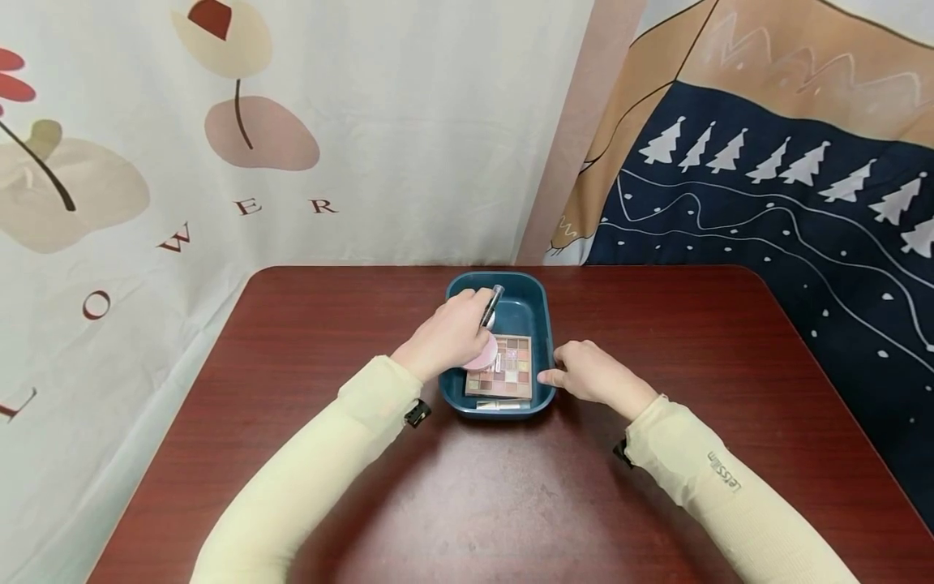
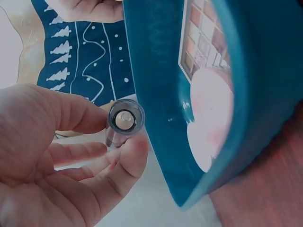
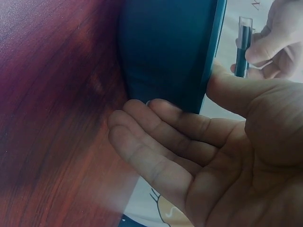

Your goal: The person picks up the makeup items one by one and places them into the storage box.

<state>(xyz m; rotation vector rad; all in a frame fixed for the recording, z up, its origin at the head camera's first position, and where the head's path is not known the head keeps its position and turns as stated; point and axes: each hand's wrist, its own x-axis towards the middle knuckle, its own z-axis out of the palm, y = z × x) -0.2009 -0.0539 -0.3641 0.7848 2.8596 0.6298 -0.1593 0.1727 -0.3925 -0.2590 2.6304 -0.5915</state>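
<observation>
A blue-green plastic bin [image 1: 538,312] stands on the table. Over its left side, my left hand [image 1: 451,328] pinches a slim dark cosmetic tube with a clear cap [image 1: 492,307] between thumb and fingers; the left wrist view looks onto the clear end of the tube [image 2: 126,118]. My right hand [image 1: 589,373] grips the bin's right wall, thumb at the rim and fingers along the outside [image 3: 158,132]. Inside the bin lie an eyeshadow palette [image 1: 514,369], a pink round puff [image 1: 481,355] overlapping it, and a slim tube [image 1: 503,404] by the near wall. A paler rounded piece [image 2: 201,146] is partly hidden.
The dark red wooden table [image 1: 350,324] reaches out on both sides of the bin. Behind it hang a pale printed curtain [image 1: 423,146] and a navy cloth with white trees [image 1: 730,195]. Dark wrist cameras [image 1: 417,414] sit under both sleeves.
</observation>
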